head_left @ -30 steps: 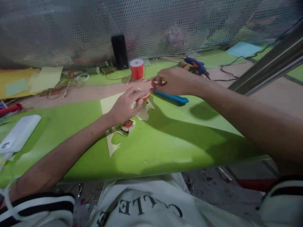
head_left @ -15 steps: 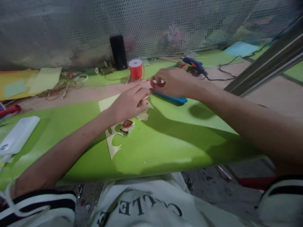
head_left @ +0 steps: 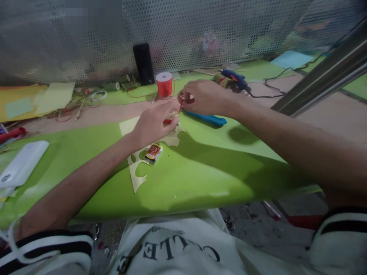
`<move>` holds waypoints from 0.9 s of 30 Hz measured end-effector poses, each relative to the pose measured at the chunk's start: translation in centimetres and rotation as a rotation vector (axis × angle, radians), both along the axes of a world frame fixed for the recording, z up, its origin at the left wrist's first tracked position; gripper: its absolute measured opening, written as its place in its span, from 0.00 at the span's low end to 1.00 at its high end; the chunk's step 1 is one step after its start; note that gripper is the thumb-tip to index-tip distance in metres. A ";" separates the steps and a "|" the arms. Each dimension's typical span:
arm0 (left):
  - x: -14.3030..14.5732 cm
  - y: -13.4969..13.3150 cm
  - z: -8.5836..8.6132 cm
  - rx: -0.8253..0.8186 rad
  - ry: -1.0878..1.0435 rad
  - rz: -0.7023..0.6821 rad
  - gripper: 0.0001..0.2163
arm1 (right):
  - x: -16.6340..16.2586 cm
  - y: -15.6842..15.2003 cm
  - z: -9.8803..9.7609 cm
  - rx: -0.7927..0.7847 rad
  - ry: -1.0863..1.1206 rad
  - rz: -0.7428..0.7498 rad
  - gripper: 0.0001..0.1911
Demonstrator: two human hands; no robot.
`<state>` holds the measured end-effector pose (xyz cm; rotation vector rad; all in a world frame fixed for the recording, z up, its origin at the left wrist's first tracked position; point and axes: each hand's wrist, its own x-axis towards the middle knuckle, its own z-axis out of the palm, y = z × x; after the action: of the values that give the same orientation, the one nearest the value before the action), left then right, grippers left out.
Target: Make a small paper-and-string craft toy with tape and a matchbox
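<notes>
A thin red ring-shaped band (head_left: 180, 97) is pinched in the fingertips of my right hand (head_left: 210, 98). My left hand (head_left: 150, 124) is just left of it, thumb and fingers closed around a red strip (head_left: 167, 121). The two hands nearly meet, and a narrow red piece runs between them; whether strip and band are one piece I cannot tell. Under and beside my left hand lies a pale yellow cut paper (head_left: 134, 168), with a small brown-and-yellow packet (head_left: 153, 152) on it. Just below my right hand is a blue utility knife (head_left: 210, 120), partly hidden.
Behind my hands stand a spool of red cord (head_left: 164, 84) and a black phone (head_left: 143, 63). A blue glue gun (head_left: 234, 77) with its cable lies at back right, near a slanted metal pole (head_left: 321, 80). A white power bank (head_left: 24, 162) lies on the left.
Both hands have shifted slightly left. The red band has moved left with my right hand, and more of the red strip shows between my left thumb and fingers.
</notes>
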<state>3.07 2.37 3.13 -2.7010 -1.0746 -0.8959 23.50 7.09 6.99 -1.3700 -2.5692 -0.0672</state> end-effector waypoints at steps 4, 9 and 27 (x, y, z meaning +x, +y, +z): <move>-0.1 0.0 0.1 0.006 0.033 0.001 0.09 | 0.0 0.0 -0.1 0.021 -0.003 0.000 0.10; -0.4 0.5 0.1 0.007 0.089 -0.029 0.11 | 0.9 -0.7 -0.1 0.013 -0.004 -0.010 0.09; -0.3 1.1 -0.1 -0.019 -0.025 -0.108 0.06 | 0.8 -0.4 0.0 -0.005 -0.013 0.004 0.08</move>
<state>2.74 3.43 3.05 -2.7936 -0.9545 -0.9433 24.26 6.65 7.00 -1.3699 -2.5845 -0.0696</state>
